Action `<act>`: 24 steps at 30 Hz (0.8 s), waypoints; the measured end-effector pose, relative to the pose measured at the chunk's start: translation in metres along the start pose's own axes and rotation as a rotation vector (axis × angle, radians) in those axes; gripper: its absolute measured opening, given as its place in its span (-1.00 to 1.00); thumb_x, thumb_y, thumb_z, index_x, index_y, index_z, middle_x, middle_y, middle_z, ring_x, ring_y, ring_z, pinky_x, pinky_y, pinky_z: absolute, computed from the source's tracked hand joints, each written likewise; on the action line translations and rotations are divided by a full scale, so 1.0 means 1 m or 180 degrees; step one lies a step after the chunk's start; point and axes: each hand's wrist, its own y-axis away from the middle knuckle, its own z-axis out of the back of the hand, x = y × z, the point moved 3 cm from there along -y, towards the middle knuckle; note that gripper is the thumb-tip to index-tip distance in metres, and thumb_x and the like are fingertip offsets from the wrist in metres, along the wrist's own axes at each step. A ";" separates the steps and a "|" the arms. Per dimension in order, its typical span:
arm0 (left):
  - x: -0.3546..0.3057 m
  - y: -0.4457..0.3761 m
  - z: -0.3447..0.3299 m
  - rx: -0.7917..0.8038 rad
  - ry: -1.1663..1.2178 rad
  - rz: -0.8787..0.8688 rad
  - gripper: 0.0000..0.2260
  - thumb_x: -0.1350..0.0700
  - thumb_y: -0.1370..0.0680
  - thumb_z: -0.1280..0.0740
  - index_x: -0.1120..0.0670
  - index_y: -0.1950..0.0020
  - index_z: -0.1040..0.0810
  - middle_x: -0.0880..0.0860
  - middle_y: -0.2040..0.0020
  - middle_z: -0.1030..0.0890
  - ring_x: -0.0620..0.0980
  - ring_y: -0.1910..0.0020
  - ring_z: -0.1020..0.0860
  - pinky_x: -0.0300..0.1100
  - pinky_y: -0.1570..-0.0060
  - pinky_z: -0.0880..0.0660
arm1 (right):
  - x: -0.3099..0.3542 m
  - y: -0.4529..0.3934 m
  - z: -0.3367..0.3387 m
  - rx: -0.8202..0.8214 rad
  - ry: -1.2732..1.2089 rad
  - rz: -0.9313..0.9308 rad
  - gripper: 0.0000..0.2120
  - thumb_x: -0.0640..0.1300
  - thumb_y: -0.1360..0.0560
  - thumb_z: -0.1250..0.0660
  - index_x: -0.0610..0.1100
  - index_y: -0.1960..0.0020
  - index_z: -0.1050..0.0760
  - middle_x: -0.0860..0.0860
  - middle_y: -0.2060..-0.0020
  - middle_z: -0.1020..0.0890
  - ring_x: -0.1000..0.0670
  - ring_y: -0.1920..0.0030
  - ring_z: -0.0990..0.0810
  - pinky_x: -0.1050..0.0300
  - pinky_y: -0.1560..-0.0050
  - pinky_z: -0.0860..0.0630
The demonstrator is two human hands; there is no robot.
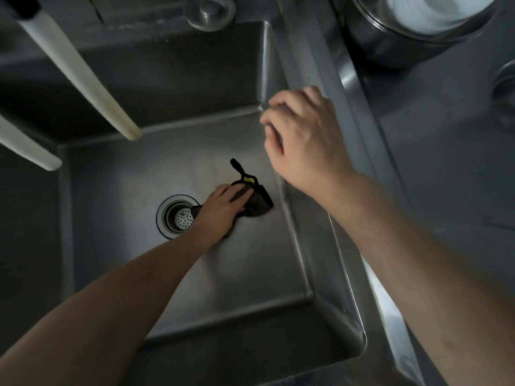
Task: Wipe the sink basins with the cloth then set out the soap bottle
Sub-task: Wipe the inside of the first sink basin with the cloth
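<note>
Wiping underway: left hand [223, 210] presses dark cloth [257, 203] flat on basin floor [250, 274], just right of drain strainer [181, 217]. Right hand [303, 137] hovers near rim, fingers loosely curled, holding nothing. Remaining basins likely unwiped; soap bottle not visible.

left grip [223, 208]: arm extended, fingers flat, pressing down | right grip [303, 135]: raised, fingers loosely curled
</note>
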 end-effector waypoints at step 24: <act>0.122 -0.070 0.045 -0.1182 0.0756 0.3612 -0.63 0.11 -0.67 -0.19 0.06 -0.49 -0.36 0.19 -0.51 -0.32 0.30 -0.37 -0.29 0.07 -0.33 -0.29 | -0.022 -0.058 -0.029 0.0162 -0.0047 -0.0135 -0.79 -0.07 -0.57 -0.25 -0.12 0.02 -0.63 -0.02 -0.09 -0.59 -0.12 -0.17 -0.49 -0.04 -0.14 -0.43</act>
